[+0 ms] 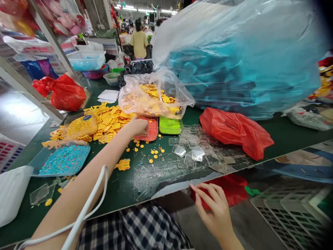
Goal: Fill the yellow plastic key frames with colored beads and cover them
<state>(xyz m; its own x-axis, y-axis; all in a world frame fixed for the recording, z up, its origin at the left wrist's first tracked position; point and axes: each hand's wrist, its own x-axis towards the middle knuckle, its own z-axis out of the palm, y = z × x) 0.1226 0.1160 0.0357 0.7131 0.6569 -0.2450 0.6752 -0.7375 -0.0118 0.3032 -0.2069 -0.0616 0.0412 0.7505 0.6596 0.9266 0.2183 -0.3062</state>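
Observation:
My left hand reaches forward over the green table, fingers curled at the near edge of a red tray of small red beads; what it pinches is hidden. Beside that tray sits a green tray of green beads. My right hand hangs below the table's front edge, fingers loosely spread, holding nothing. Small clear plastic cases lie scattered between the hands. Yellow plastic pieces are heaped to the left, with loose yellow discs nearby.
A tray of blue beads sits near left. A clear bag of yellow parts, a big blue-tinted bag and red bags crowd the table. A person in yellow stands far back. White crates lie on the floor.

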